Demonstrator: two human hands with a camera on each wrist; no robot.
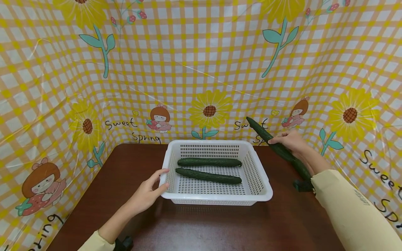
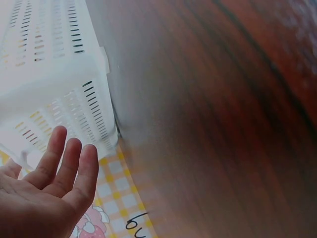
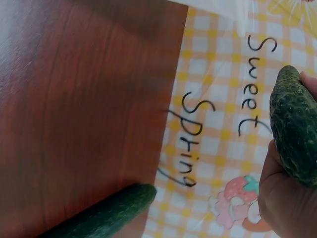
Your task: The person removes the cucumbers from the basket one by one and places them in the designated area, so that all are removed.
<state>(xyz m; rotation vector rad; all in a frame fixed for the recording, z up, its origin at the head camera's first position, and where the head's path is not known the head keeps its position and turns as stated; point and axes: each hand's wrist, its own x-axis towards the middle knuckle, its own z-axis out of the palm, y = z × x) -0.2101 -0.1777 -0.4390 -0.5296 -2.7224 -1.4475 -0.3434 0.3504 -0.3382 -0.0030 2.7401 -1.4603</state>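
My left hand (image 1: 146, 193) is at the left rim of a white perforated plastic basket (image 1: 216, 201), with thumb and forefinger touching the rim. In the left wrist view its other fingers (image 2: 65, 168) stand loosely extended beside the basket's outer wall. Two dark green cucumbers lie side by side in the basket: a back cucumber (image 1: 208, 162) and a front cucumber (image 1: 208, 176). Right of the basket, my right hand (image 1: 290, 141) grips a third cucumber (image 1: 259, 129), raised and tilted with one end pointing up and left; the right wrist view shows its bumpy end.
Another cucumber (image 3: 106, 213) lies on the brown table (image 3: 84, 114) below my right hand, partly behind the wrist in the head view. A yellow checked cloth (image 1: 201, 69) with sunflowers surrounds the table at the back and sides.
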